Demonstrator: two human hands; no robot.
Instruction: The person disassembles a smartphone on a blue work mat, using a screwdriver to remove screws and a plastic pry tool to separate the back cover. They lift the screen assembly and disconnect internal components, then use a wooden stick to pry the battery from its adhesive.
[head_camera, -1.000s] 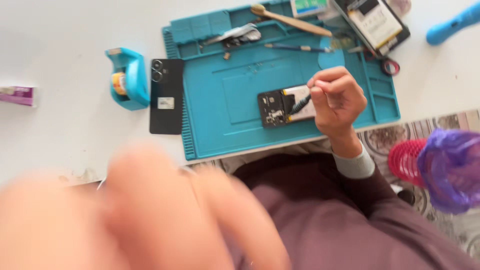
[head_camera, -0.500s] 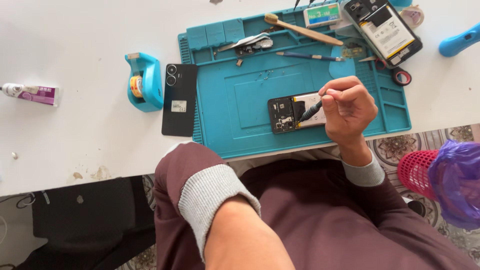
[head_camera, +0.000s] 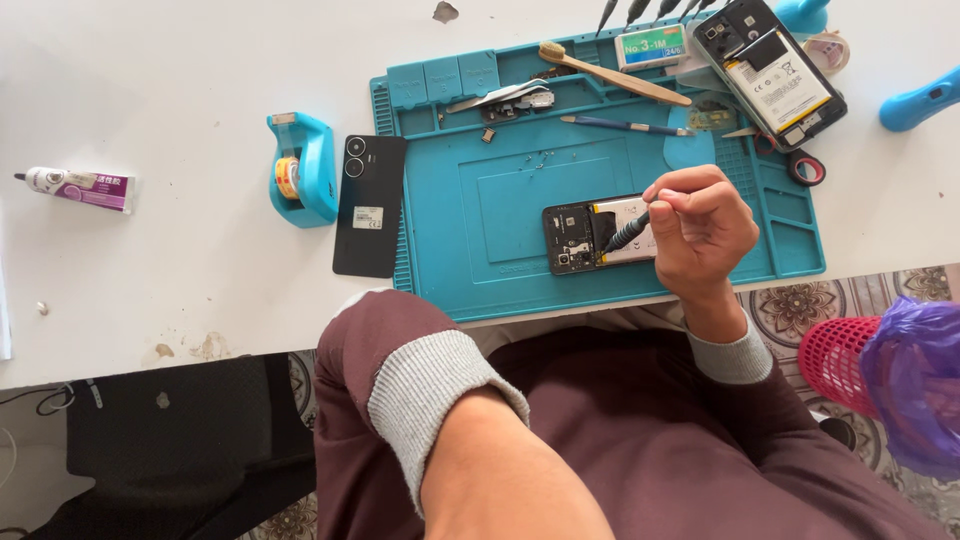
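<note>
White tabletop is filling the head view, and going from the left a small glue tube (head_camera: 75, 187) is lying well apart from everything else, then a blue tape dispenser (head_camera: 302, 167) is standing just beside a black phone back cover (head_camera: 369, 205), whose edge is touching the teal repair mat (head_camera: 480, 270). Compared with a second ago, the blurred left arm that was sweeping across the lens has dropped low — its forearm and grey cuff (head_camera: 440, 395) are now sitting at the bottom of the frame, and the left hand itself is lying outside the view, so its grip cannot be told. That is leaving the mat unobstructed. Near the mat's middle the opened phone (head_camera: 590, 235) is lying flat, unmoved through all three pictures, with its circuit board showing on the left. The right hand (head_camera: 700, 225) is hovering over its right end, fingers pinched together around a thin dark tool (head_camera: 628, 232) whose tip is pointing down into the phone body — the hand is covering part of that end, so the exact contact point is hidden. Along the mat's top edge, metal tweezers (head_camera: 500, 98), a wooden-handled brush (head_camera: 610, 72) and a blue pen-like tool (head_camera: 620, 125) are resting clear of the work. Further right a second opened phone (head_camera: 770, 70) is lying slanted, and a red basket (head_camera: 835, 360) with a purple bag is standing on the floor.
</note>
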